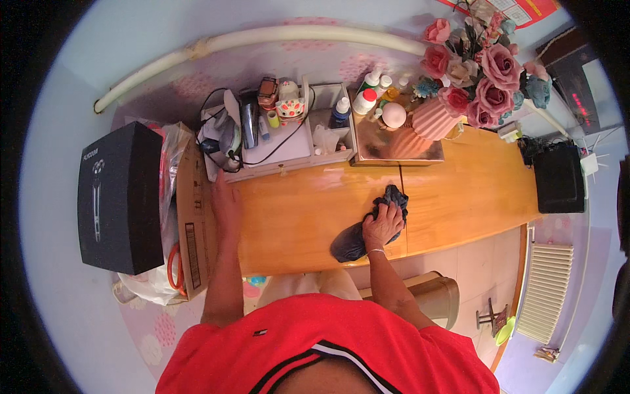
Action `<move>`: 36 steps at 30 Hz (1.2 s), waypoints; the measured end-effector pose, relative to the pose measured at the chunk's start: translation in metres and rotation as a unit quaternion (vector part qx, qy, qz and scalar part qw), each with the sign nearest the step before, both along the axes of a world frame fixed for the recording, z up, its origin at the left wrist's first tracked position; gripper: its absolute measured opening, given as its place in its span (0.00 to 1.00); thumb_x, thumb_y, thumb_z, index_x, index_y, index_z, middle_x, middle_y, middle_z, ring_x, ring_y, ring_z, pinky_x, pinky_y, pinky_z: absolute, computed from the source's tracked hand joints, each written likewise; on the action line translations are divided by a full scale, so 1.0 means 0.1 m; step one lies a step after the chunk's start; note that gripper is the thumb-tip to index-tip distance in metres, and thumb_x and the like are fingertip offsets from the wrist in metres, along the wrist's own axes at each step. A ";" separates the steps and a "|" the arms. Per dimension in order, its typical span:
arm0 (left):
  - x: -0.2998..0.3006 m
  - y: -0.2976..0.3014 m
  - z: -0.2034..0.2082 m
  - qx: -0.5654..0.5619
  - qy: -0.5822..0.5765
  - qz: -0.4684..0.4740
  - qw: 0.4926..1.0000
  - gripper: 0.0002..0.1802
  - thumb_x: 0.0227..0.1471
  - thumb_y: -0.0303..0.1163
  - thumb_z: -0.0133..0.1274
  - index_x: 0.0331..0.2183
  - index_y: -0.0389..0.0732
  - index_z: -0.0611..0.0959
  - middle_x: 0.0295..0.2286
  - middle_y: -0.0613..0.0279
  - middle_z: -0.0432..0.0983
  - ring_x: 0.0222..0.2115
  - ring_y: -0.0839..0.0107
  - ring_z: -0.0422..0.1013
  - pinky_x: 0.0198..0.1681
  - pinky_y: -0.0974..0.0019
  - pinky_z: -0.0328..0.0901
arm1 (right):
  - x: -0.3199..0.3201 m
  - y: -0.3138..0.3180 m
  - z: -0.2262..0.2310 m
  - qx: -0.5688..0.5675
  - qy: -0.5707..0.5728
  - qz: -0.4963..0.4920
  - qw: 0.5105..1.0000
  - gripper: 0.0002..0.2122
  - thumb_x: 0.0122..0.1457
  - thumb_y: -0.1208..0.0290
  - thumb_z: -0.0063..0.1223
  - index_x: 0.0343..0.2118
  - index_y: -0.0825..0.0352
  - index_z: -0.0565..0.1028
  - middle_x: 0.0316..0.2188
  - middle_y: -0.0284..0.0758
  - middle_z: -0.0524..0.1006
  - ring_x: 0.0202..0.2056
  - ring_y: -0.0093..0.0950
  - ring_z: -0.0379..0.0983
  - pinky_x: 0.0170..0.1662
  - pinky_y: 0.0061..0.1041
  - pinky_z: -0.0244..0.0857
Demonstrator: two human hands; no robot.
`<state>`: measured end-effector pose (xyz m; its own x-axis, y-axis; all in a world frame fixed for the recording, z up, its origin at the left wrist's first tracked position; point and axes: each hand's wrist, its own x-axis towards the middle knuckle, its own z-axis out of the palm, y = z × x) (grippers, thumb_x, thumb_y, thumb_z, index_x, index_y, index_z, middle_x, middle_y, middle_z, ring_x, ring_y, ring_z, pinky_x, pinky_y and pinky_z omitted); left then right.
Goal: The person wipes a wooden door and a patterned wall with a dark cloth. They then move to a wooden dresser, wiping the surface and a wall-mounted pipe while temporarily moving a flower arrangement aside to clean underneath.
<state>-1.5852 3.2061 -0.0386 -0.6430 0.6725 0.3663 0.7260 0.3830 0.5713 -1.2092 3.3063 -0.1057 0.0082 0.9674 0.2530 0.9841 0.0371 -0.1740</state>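
Your right hand (pixel 384 225) is just right of frame centre, palm down, fingers curled over a bunched dark cloth (pixel 348 244). Cloth lies on the wooden tabletop (pixel 295 207), upper end at the seam, lower end near the front edge. Your left hand (pixel 227 205), centre-left, has fingers extended, 0 objects visible in it. It's between the cardboard box (pixel 194 243) and the tabletop, fingertips at the white organizer's (pixel 312 164) lower-left corner; can't tell if touching. Pink ribbed vase (pixel 434 119): upper right.
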 end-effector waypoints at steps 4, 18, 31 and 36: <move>0.78 0.11 0.14 -0.044 -0.065 -0.111 0.991 0.21 0.52 0.25 0.49 0.50 0.38 0.74 0.39 0.46 0.74 0.42 0.46 0.71 0.42 0.49 0.67 | -0.03 0.00 0.05 0.008 0.033 0.021 0.999 0.18 0.43 0.68 0.57 0.41 0.60 0.72 0.55 0.39 0.68 0.60 0.45 0.57 0.59 0.51 0.47; 1.73 1.29 0.67 -0.052 -0.069 -0.398 0.913 0.25 0.51 0.27 0.52 0.51 0.32 0.69 0.53 0.39 0.63 0.52 0.42 0.64 0.54 0.49 0.64 | -0.04 -0.02 0.05 0.005 0.017 0.021 1.000 0.19 0.43 0.67 0.57 0.42 0.59 0.72 0.55 0.37 0.68 0.60 0.43 0.56 0.61 0.50 0.45; 1.91 1.84 0.15 -0.176 0.006 -0.296 0.939 0.22 0.50 0.29 0.51 0.45 0.28 0.66 0.49 0.36 0.61 0.34 0.40 0.75 0.34 0.48 0.73 | 0.01 0.00 0.01 -0.011 0.025 0.010 1.000 0.19 0.44 0.66 0.57 0.43 0.60 0.73 0.55 0.39 0.68 0.61 0.46 0.56 0.60 0.52 0.45; 1.84 1.86 0.19 -0.187 0.047 -0.298 0.935 0.17 0.49 0.29 0.51 0.40 0.30 0.69 0.44 0.40 0.63 0.32 0.42 0.74 0.31 0.48 0.74 | 0.01 0.00 0.01 -0.021 0.025 0.008 0.999 0.20 0.45 0.66 0.56 0.44 0.60 0.73 0.55 0.39 0.68 0.61 0.46 0.56 0.61 0.52 0.45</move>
<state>-1.4013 3.3918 -0.0199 -0.0905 0.9934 0.0699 0.9146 0.0551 0.4006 -1.2087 3.3062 -0.1047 0.0035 0.9772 0.2125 0.9734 0.0453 -0.2246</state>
